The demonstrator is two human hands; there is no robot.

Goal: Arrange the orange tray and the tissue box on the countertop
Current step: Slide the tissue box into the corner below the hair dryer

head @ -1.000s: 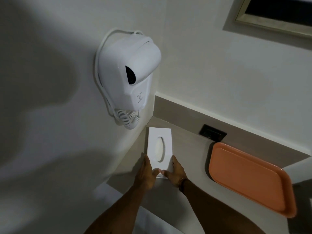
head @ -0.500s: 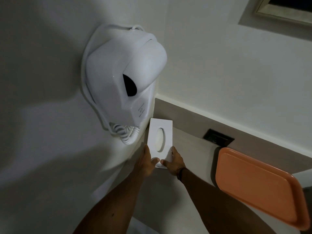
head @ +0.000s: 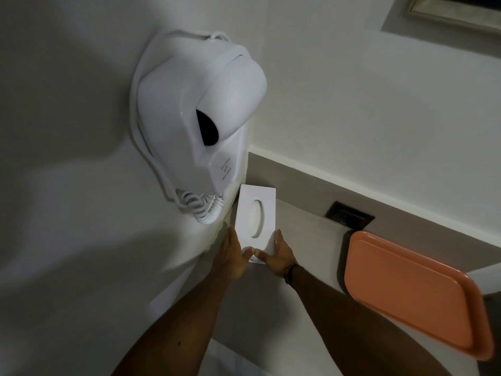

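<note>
A white tissue box (head: 256, 213) with an oval slot lies flat in the far left corner of the beige countertop (head: 306, 240), close to both walls. My left hand (head: 230, 253) grips its near left edge and my right hand (head: 276, 252) grips its near right edge, thumbs meeting on top of the near end. The orange tray (head: 412, 291) lies empty on the countertop to the right, apart from the box and both hands.
A white wall-mounted hair dryer (head: 200, 118) with a coiled cord (head: 202, 207) hangs on the left wall just above the box. A black socket (head: 349, 215) sits in the backsplash behind the tray. A framed edge (head: 455, 14) shows at top right.
Both hands have pushed the tissue box farther back into the corner under the hair dryer. My head has come closer to the wall. The tray has stayed put.
</note>
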